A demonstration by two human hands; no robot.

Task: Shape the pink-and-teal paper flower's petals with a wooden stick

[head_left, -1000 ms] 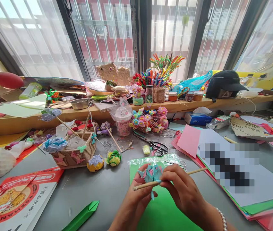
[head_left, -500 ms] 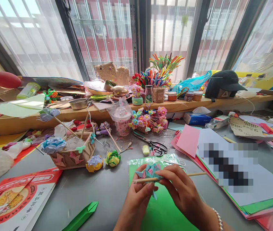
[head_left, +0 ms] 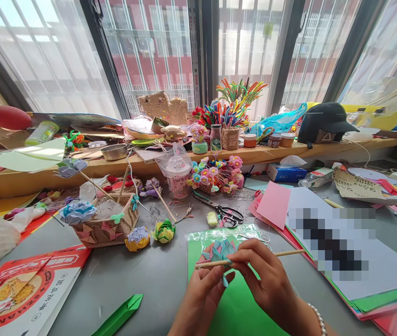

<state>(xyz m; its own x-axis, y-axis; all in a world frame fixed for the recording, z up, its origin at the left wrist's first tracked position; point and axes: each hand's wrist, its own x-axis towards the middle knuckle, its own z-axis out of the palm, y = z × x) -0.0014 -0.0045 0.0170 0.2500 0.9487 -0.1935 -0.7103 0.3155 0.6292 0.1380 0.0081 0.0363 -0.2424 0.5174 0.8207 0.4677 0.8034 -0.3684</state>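
Over the green paper pack, my left hand [head_left: 207,284] is closed around a folded blue and pink paper flower [head_left: 220,251], its thumb pressing near a thin wooden stick [head_left: 289,253]. The stick lies across the front of the flower and sticks out to the right behind my right hand [head_left: 263,268]. That hand, with a beaded bracelet at the wrist, pinches the stick together with a blue paper strip at the flower's edge. One blue paper tip [head_left: 225,281] hangs below the stick. My fingers hide part of the flower. Beneath lies the green paper in its clear sleeve [head_left: 243,303].
Black-handled scissors [head_left: 231,215] and a yellow lump [head_left: 212,219] lie beyond my hands. On the left are two paper flowers [head_left: 163,231], a decorated box [head_left: 105,228] and a folded green strip [head_left: 119,317]. Coloured paper sheets [head_left: 345,233] spread on the right.
The flower has turned slightly in my left hand, and its pink and blue points face more upward. The stick has shifted a little to the right with my right hand.
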